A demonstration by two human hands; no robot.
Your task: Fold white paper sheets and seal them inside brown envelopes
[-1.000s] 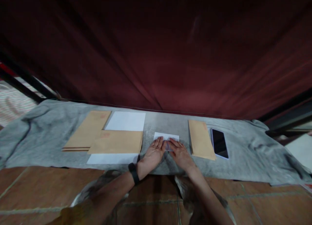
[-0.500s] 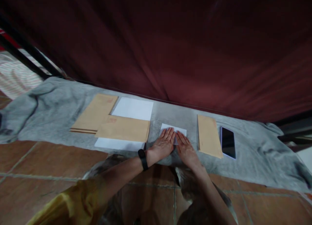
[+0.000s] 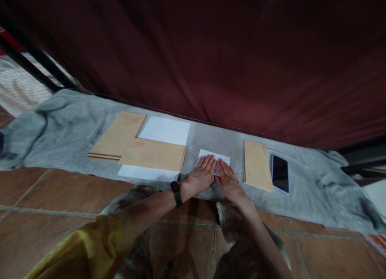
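Note:
A small white sheet of paper (image 3: 214, 153), seemingly folded, lies on the grey cloth in front of me, partly covered by both hands. My left hand (image 3: 201, 175), with a black band on its wrist, rests flat on the paper's left part, fingers stretched out. My right hand (image 3: 228, 181) lies flat on its right part, fingers extended and nearly touching the left ones. Left of my hands, a brown envelope (image 3: 155, 153) lies across white sheets of paper (image 3: 165, 130). The paper's near edge is hidden under my palms.
More brown envelopes (image 3: 119, 134) are stacked at the far left. Another small pile of brown envelopes (image 3: 257, 164) lies to the right, beside a phone (image 3: 280, 173). Grey cloth (image 3: 313, 182) covers the long surface. A dark red curtain (image 3: 211, 61) hangs behind it; tiled floor (image 3: 60, 194) lies in front.
The camera view has shifted slightly, so the scene sits a little higher. Both hands stay flat on the white paper, with hardly any movement over it.

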